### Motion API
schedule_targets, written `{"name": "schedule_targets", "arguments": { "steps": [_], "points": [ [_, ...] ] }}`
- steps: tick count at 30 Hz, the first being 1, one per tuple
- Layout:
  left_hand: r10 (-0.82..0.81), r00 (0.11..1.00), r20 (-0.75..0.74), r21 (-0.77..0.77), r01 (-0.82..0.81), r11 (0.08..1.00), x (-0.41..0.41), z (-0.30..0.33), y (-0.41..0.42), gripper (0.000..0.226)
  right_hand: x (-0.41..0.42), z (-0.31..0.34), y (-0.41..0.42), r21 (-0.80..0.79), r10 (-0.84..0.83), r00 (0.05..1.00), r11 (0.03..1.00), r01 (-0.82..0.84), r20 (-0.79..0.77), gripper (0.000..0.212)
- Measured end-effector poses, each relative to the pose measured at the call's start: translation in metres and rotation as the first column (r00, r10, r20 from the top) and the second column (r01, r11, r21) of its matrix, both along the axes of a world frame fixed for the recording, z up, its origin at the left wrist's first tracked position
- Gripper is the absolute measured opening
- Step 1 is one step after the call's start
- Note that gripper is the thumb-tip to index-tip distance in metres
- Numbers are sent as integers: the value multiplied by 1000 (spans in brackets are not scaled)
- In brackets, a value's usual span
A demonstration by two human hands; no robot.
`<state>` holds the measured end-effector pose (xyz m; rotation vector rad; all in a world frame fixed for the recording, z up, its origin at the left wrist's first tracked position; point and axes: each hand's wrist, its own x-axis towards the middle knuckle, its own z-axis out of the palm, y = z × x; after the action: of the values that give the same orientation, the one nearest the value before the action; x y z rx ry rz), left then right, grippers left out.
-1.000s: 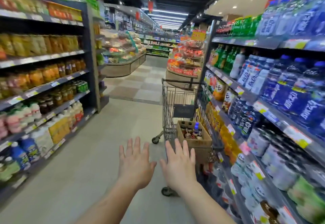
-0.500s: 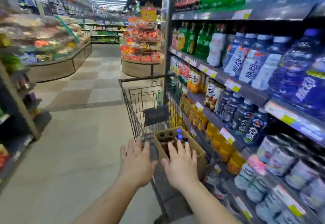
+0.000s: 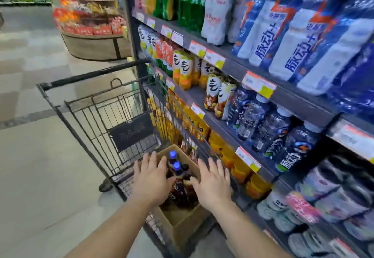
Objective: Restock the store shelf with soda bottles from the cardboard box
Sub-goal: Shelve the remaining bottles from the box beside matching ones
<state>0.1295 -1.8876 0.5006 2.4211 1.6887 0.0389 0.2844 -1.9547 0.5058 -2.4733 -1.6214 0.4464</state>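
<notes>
Head view: left hand (image 3: 150,180) and right hand (image 3: 212,184) both spread wide, holding nothing, poised over the cardboard box (image 3: 182,223) in the wire cart (image 3: 113,120). Between the two hands stand the soda bottles (image 3: 179,184), blue caps up. Beyond the right hand runs the store shelf (image 3: 228,134)

I'm in a supermarket aisle: shelves (image 3: 283,93) at my right packed with bottled drinks (image 3: 261,120) over price tags (image 3: 259,84), a wire cart (image 3: 113,116) ahead, a snack display (image 3: 91,14) beyond.
</notes>
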Motion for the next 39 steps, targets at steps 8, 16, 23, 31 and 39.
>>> {"name": "schedule_targets", "arguments": {
  "steps": [8, 16, 23, 31, 39],
  "points": [
    [-202, 978, -46, -99, 197, 975, 3, -59, 94, 72, 6, -39, 55, -78, -176, 983, 982, 172, -53, 64],
    [-457, 880, -130, -176, 433, 884, -23, -118, 180, 72, -37, -92, 101, -199, -355, 926, 924, 326, -128, 58],
    [-537, 835, -118, -203, 509, 836, -29, -173, 203, 66, -90, -167, 137, -226, -384, 902, 913, 339, -199, 59],
    [-531, 847, -37, -150, 520, 841, -37, -204, 210, 69, -97, -225, 165, -276, -357, 902, 917, 289, -241, 57],
    [-529, 848, 18, -136, 526, 839, -41, -208, 206, 65, -98, -247, 173, -314, -433, 878, 879, 360, -206, 41]
  ]
}}
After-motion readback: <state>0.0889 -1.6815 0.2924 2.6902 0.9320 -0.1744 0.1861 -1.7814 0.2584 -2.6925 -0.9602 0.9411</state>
